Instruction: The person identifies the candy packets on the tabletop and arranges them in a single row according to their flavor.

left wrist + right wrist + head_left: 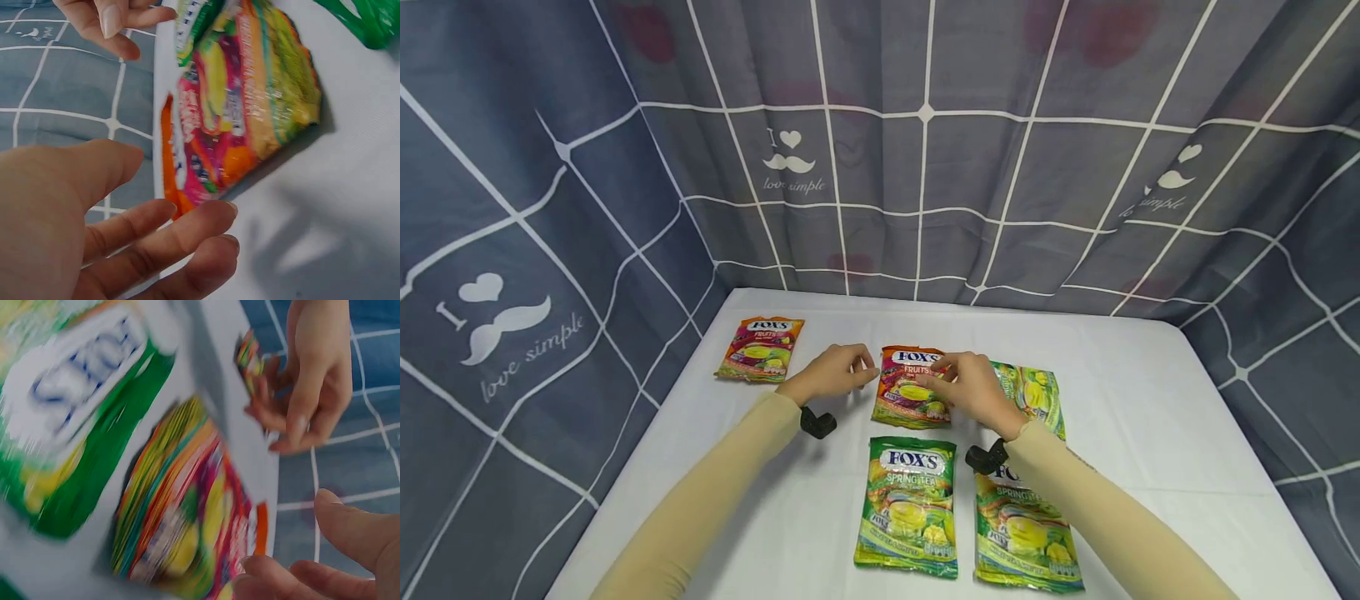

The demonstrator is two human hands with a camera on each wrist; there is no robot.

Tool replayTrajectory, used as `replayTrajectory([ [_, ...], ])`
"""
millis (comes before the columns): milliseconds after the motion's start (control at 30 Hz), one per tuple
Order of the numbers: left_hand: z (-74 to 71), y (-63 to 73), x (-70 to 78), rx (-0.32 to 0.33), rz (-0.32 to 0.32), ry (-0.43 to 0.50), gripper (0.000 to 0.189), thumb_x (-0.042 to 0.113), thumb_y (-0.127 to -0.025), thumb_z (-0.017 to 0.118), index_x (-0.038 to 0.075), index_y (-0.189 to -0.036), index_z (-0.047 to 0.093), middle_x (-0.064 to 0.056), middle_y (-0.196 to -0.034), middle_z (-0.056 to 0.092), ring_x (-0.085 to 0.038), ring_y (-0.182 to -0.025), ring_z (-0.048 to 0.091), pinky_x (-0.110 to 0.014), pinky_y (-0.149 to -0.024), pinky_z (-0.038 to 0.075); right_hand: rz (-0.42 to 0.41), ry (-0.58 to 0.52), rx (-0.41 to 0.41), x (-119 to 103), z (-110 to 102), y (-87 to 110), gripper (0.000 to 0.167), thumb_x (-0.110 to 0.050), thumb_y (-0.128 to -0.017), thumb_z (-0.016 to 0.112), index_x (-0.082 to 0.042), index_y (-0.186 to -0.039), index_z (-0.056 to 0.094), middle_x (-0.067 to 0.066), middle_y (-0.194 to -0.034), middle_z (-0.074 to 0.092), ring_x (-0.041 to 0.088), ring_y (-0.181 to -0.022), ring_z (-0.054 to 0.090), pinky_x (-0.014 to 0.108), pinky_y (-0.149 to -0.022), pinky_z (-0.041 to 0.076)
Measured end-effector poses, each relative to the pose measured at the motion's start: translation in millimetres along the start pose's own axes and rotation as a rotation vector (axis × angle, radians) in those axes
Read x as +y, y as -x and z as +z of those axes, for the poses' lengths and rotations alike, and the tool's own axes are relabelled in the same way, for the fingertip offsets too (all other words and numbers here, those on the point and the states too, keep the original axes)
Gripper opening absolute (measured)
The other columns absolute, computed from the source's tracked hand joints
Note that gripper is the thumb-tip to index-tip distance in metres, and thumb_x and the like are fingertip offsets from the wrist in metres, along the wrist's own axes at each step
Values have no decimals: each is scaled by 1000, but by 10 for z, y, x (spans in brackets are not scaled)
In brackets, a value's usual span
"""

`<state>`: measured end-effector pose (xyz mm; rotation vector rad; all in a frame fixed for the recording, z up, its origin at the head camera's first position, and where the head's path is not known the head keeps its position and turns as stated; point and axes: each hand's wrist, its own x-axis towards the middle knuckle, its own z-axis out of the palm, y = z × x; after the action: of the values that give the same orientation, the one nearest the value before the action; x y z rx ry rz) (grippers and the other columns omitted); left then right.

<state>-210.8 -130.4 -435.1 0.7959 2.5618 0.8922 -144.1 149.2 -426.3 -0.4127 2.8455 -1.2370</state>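
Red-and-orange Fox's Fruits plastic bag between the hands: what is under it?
White table shows around the bag; whatever lies directly beneath is hidden. In the head view, the right hand covers part of its right side.

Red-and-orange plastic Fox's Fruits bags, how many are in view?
2: one red-and-orange plastic Fox's Fruits bag at far left, the second bag between the left hand and right hand.

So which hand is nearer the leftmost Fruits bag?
Left. Your left hand is just right of the leftmost bag; your right hand is farther, at the other Fruits bag.
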Motion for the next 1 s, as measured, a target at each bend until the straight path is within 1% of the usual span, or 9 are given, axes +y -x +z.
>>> replayTrajectory([
  [100, 67, -1, -26, -23, -29, -16, 26, 30, -112, 66, 5, -119, 69, -9, -87, 76, -15, -64, 61, -32, -64, 48, 38, 31, 6, 104, -21, 43, 42, -25, -103, 80, 11, -124, 74, 16, -76, 75, 31, -55, 69, 37, -54, 52],
  [233, 155, -7, -41, -48, -56, 5, 26, 26, -113, 65, 1, -119, 67, -10, -85, 75, -17, -60, 61, -32, -65, 48, 124, 37, -31, 222, -16, 61, 49, -28, -104, 80, 14, -127, 71, 16, -69, 73, 37, -57, 70, 35, -52, 52],
  [300, 197, -20, -47, -48, -67, 20, 25, 25, -113, 64, 0, -118, 67, -9, -84, 75, -16, -59, 62, -30, -65, 48, 154, 25, -51, 274, -5, 53, 49, -27, -104, 80, 16, -124, 71, 16, -66, 72, 37, -56, 71, 34, -51, 52],
  [400, 258, -51, -58, -40, -80, 44, 22, 23, -113, 64, 1, -112, 67, -8, -81, 74, -15, -59, 62, -28, -62, 49, 177, -2, -75, 350, 22, 30, 42, -26, -104, 80, 15, -110, 76, 16, -63, 71, 37, -55, 71, 34, -49, 52],
  [533, 340, -96, -75, -33, -79, 71, 23, 22, -114, 63, 1, -105, 67, -3, -74, 71, -11, -59, 60, -25, -58, 48, 211, -53, -91, 424, 59, -1, 33, -23, -105, 79, 8, -93, 79, 15, -63, 71, 35, -53, 71, 37, -49, 55],
  [667, 417, -131, -80, -2, -69, 79, 25, 22, -114, 63, 0, -102, 67, 0, -69, 67, -10, -56, 58, -24, -58, 48, 229, -87, -110, 451, 82, -16, 30, -20, -106, 77, 6, -91, 79, 13, -64, 71, 31, -51, 70, 41, -50, 59],
  [800, 465, -149, -80, 25, -77, 75, 25, 23, -113, 65, 1, -101, 66, 1, -66, 63, -9, -54, 55, -24, -58, 47, 245, -115, -136, 458, 105, -34, 32, -19, -107, 75, 7, -90, 79, 13, -64, 71, 29, -50, 70, 41, -50, 59],
  [867, 478, -157, -82, 28, -79, 74, 24, 22, -113, 65, 1, -102, 66, 1, -65, 63, -9, -53, 56, -24, -59, 47, 267, -129, -137, 452, 116, -44, 31, -19, -107, 75, 6, -89, 78, 13, -64, 71, 28, -50, 70, 40, -49, 59],
  [1000, 500, -165, -92, 40, -70, 63, 22, 21, -113, 66, 2, -102, 64, 2, -65, 63, -9, -54, 56, -24, -60, 48, 265, -129, -128, 444, 141, -54, 29, -18, -107, 76, 5, -89, 73, 13, -63, 70, 27, -49, 69, 39, -48, 58],
])
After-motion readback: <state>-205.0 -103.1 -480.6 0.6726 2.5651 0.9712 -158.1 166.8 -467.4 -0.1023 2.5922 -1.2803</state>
